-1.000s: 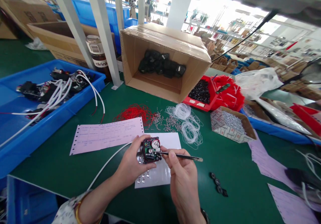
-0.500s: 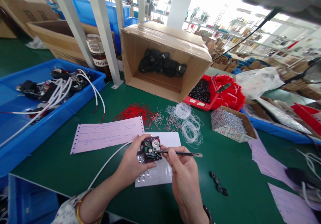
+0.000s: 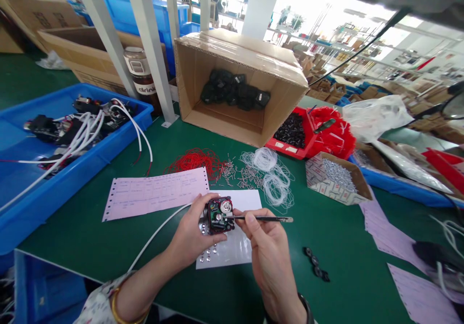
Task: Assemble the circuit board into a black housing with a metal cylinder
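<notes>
Head view, over the green bench. My left hand [image 3: 192, 232] is clamped around a small black module [image 3: 218, 215] with its circuit board exposed, held just above a white sheet [image 3: 235, 251] that carries rows of small silver discs. A white cable [image 3: 155, 234] runs from the module toward my left sleeve. My right hand [image 3: 266, 251] pinches a thin black tool [image 3: 264, 218], fingers closed on its shaft, tip touching the module's board. Beyond lie a pink form [image 3: 155, 192], red wires [image 3: 195, 160] and an open cardboard box [image 3: 239, 87] on its side.
</notes>
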Demonstrator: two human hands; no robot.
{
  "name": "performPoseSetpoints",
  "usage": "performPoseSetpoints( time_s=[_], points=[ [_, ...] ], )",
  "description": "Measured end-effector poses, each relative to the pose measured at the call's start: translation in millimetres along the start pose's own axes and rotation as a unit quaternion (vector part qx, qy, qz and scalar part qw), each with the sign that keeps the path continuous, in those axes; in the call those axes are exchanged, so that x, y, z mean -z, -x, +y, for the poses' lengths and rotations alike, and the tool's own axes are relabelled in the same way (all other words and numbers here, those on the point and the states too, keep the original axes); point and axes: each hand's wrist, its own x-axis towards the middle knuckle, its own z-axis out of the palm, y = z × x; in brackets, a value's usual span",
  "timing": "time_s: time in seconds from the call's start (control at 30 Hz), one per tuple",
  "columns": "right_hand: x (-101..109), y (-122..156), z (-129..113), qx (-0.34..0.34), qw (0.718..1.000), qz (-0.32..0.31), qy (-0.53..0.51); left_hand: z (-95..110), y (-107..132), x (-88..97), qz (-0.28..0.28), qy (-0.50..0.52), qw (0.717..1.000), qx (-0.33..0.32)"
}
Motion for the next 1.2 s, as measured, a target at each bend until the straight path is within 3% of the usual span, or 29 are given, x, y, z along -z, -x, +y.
performPoseSetpoints(
  time_s=[1.2],
  points=[
    [-2.0, 0.5, -0.8, 0.023, 0.999, -0.005, 0.036, 3.9, 0.5, 0.7, 0.006, 0.007, 1.000, -0.003]
  ],
)
